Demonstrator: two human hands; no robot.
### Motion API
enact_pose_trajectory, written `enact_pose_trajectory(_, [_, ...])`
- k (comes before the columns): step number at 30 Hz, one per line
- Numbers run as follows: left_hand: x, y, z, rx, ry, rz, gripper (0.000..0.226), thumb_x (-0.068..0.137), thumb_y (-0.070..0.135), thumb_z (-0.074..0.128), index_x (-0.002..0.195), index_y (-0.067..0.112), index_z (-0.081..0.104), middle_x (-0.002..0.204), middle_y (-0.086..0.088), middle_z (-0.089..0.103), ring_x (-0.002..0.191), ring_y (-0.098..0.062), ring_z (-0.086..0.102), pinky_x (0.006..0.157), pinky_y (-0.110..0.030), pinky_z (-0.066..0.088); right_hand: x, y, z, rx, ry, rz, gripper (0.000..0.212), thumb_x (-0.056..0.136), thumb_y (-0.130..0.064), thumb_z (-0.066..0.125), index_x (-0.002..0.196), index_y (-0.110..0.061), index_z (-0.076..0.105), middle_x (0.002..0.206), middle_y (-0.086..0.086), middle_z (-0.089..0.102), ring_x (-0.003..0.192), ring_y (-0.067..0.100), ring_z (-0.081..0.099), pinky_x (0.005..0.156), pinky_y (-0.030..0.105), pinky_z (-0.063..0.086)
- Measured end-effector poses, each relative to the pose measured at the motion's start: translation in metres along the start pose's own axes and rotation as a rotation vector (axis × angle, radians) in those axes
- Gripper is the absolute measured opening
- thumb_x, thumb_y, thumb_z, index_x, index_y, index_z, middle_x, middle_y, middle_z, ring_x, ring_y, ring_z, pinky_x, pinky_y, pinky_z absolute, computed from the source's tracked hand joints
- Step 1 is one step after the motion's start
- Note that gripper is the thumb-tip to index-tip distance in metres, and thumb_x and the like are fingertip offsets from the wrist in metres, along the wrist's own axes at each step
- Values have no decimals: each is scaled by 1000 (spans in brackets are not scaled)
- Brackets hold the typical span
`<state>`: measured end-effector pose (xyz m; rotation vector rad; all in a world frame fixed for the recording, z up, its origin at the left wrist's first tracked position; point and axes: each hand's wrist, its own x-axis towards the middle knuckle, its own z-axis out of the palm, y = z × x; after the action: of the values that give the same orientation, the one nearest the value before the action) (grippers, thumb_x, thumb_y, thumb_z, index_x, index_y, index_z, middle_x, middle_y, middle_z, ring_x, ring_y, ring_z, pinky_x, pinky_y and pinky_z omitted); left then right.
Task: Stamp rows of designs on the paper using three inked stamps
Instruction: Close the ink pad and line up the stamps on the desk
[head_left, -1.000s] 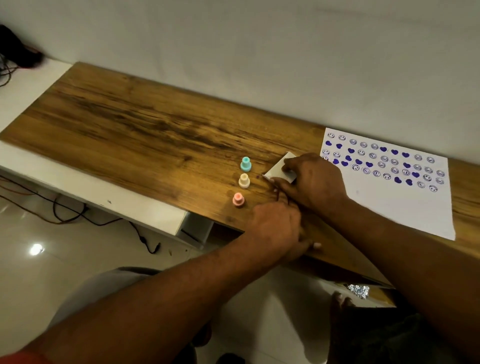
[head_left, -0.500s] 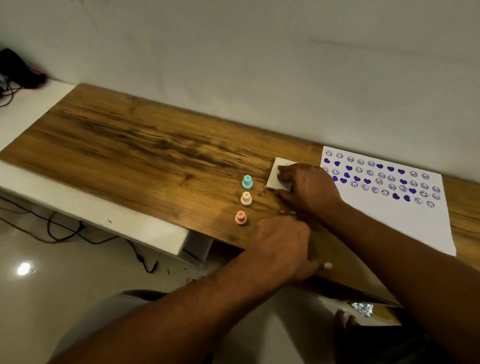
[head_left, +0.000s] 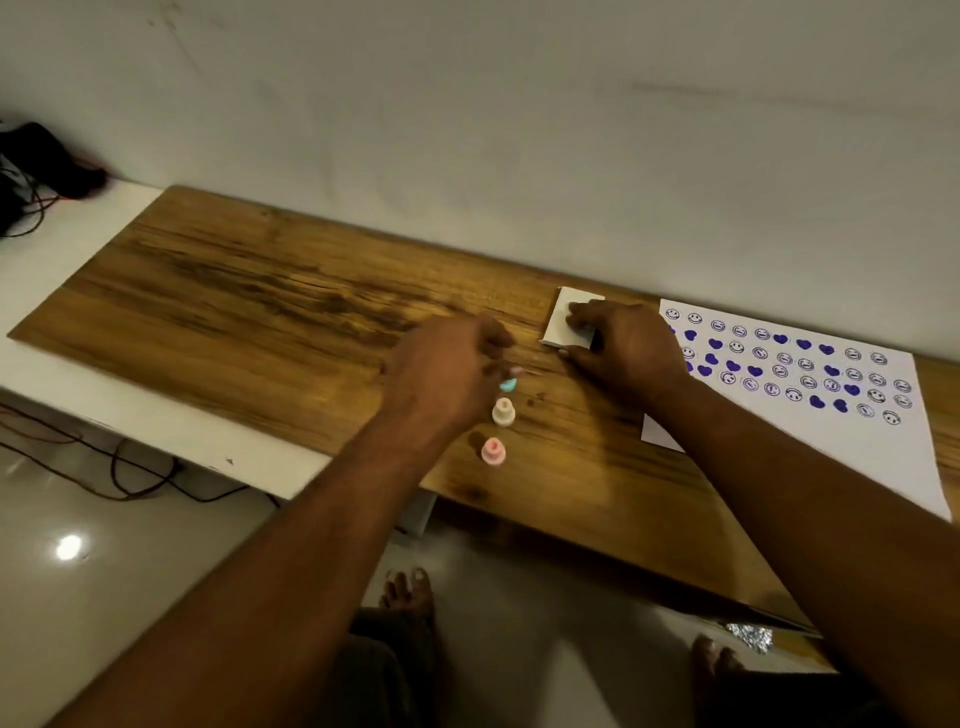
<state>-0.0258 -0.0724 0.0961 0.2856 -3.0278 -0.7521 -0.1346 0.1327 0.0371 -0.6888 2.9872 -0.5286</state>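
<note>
Head view, mid-frame: my left hand (head_left: 447, 374) hovers blurred over the small teal plastic stamp (head_left: 509, 385), grip not clearly readable. My right hand (head_left: 623, 348) presses the white rectangular ink pad (head_left: 563, 325), fingers flat. The white printed paper sheet (head_left: 857, 431), upper right, needs fresh rows. Next: lift the teal stamp, ink it.
</note>
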Motion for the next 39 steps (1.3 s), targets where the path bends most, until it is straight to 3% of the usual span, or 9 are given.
enact_pose_trajectory(5, [25, -50, 6, -34, -5, -175, 36, 80, 46, 89, 111, 33, 78, 92, 18, 76, 87, -3, 70, 69, -19, 45, -3, 6, 1, 40, -11, 16, 58, 90, -49, 78, 142, -25, 66, 146, -2, 65, 126, 24, 65, 98, 33, 53])
enact_pose_trajectory(10, [33, -57, 22, -44, -64, -172, 39, 78, 47, 90, 113, 35, 77, 83, 21, 71, 77, 7, 60, 65, -16, 41, -5, 11, 1, 79, -20, -9, 56, 89, -45, 81, 138, -23, 69, 146, -2, 65, 127, 24, 65, 101, 35, 52])
enact_pose_trajectory(13, [34, -57, 25, -49, -57, -160, 40, 78, 48, 90, 114, 35, 76, 84, 21, 70, 77, 5, 61, 64, -16, 40, -6, 16, -1, 116, -20, -44, 56, 83, -44, 86, 132, -22, 72, 145, -2, 65, 132, 23, 62, 105, 36, 50])
enact_pose_trajectory(16, [34, -57, 26, -53, -48, -162, 42, 78, 48, 90, 116, 35, 76, 84, 21, 69, 78, 4, 61, 63, -17, 39, -3, 23, -3, 128, 20, -38, 73, 74, -54, 90, 136, -25, 66, 144, 1, 64, 132, 26, 58, 107, 44, 50])
enact_pose_trajectory(20, [35, -58, 28, -44, -44, -163, 43, 78, 49, 89, 116, 36, 75, 83, 22, 68, 80, 5, 61, 67, -21, 44, 9, 36, -7, 109, -61, 7, 103, 68, -68, 87, 153, -25, 46, 155, 4, 53, 143, 30, 47, 115, 54, 40])
enact_pose_trajectory(23, [35, -57, 29, -39, -50, -166, 44, 77, 49, 90, 117, 37, 75, 82, 23, 68, 81, 5, 62, 71, -23, 48, 15, 41, -1, 102, -127, -15, 110, 66, -71, 86, 156, -28, 40, 157, 4, 52, 142, 30, 49, 114, 48, 41])
enact_pose_trajectory(28, [37, -54, 30, -43, -63, -168, 45, 77, 47, 90, 118, 36, 75, 86, 21, 70, 85, 1, 65, 75, -24, 50, 24, 48, 4, 183, -168, -31, 108, 66, -60, 93, 156, -27, 42, 154, 3, 54, 138, 26, 53, 101, 30, 41])
enact_pose_trajectory(35, [35, -53, 29, -51, -61, -163, 45, 77, 46, 91, 118, 35, 75, 81, 23, 66, 78, 7, 59, 68, -19, 45, 26, 52, -1, 227, -209, -29, 110, 64, -50, 98, 156, -26, 43, 155, 3, 54, 140, 27, 51, 110, 36, 44])
enact_pose_trajectory(39, [35, -52, 29, -56, -64, -170, 44, 76, 45, 92, 116, 35, 76, 81, 22, 68, 81, 6, 62, 76, -24, 53, 25, 52, -1, 214, -218, -40, 110, 65, -51, 96, 158, -24, 43, 156, 4, 52, 141, 27, 49, 111, 37, 43])
